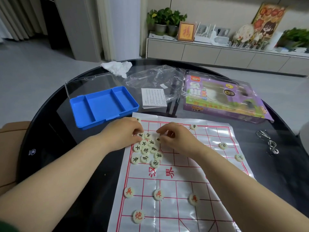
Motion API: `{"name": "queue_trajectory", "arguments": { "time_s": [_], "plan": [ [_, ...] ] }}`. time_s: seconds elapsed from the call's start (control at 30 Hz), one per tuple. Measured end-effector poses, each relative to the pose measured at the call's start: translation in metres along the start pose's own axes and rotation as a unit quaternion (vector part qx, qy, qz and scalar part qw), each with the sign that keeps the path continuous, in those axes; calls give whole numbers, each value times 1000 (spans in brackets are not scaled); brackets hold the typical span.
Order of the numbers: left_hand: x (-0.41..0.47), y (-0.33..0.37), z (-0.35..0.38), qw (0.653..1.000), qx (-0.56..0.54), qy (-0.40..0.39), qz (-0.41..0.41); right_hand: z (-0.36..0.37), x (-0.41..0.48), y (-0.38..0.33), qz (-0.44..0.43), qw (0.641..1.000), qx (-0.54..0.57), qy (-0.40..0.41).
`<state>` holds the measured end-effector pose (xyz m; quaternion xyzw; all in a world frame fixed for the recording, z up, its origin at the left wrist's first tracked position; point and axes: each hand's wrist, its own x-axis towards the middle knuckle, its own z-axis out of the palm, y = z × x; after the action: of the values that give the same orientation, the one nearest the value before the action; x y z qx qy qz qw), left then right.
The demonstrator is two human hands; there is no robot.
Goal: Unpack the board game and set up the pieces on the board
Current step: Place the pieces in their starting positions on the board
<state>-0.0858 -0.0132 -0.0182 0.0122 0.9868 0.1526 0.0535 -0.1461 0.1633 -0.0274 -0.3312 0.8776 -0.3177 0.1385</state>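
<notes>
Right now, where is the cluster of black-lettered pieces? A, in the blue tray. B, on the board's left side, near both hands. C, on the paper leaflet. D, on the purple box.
B: the black-lettered pieces lie bunched on the board, just below the left hand and right hand.

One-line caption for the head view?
Left hand and right hand reach into a cluster of round white black-lettered pieces on the red-gridded board.
</notes>
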Motion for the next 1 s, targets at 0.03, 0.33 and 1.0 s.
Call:
{"name": "queue_trajectory", "arguments": {
  "time_s": [0.03,0.33,1.0],
  "plan": [
    [0,0,-2,1000,0,1,-5,-1,-1,1,0,1000,3,8],
    [-5,77,6,997,-11,62,52,-43,-27,28,64,993,-7,99],
    [-44,45,38,990,-86,71,-84,-22,-56,10,40,985,-161,-39]
  ]
}}
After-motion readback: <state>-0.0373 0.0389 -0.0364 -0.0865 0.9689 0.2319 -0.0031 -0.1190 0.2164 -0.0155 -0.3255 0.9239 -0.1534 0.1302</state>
